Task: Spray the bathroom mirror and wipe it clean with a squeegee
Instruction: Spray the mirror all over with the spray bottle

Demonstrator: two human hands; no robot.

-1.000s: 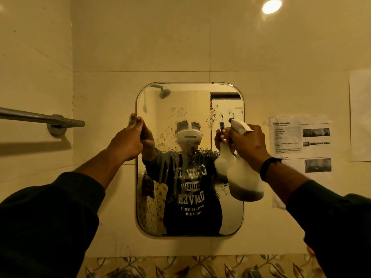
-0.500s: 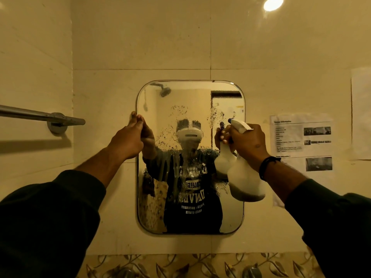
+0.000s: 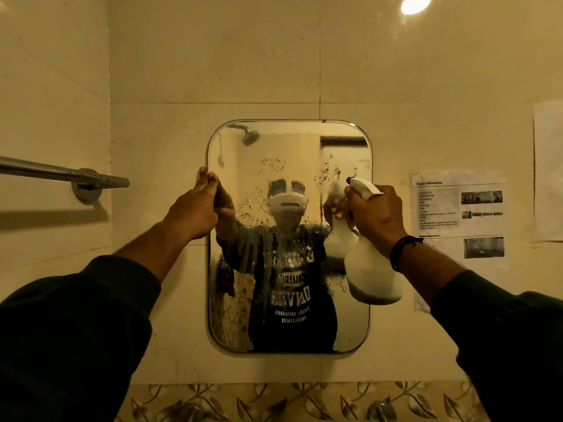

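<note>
A rounded rectangular mirror (image 3: pixel 289 147) hangs on the tiled wall, speckled with spray droplets and runs across its middle. My left hand (image 3: pixel 192 213) grips the mirror's left edge, fingers curled round it. My right hand (image 3: pixel 376 216) holds a white spray bottle (image 3: pixel 371 275) by its neck in front of the mirror's right side, nozzle pointing left at the glass, with a puff of mist just off the nozzle. No squeegee is in view.
A metal towel bar (image 3: pixel 64 175) sticks out from the left wall. Printed paper sheets (image 3: pixel 457 208) are taped to the wall right of the mirror. A leaf-patterned tile border (image 3: pixel 274 400) runs below, with tap tops at the bottom edge.
The bottle has stayed near the mirror's right side and a fresh mist shows at the nozzle. More droplets mark the upper right glass. My left hand keeps its hold.
</note>
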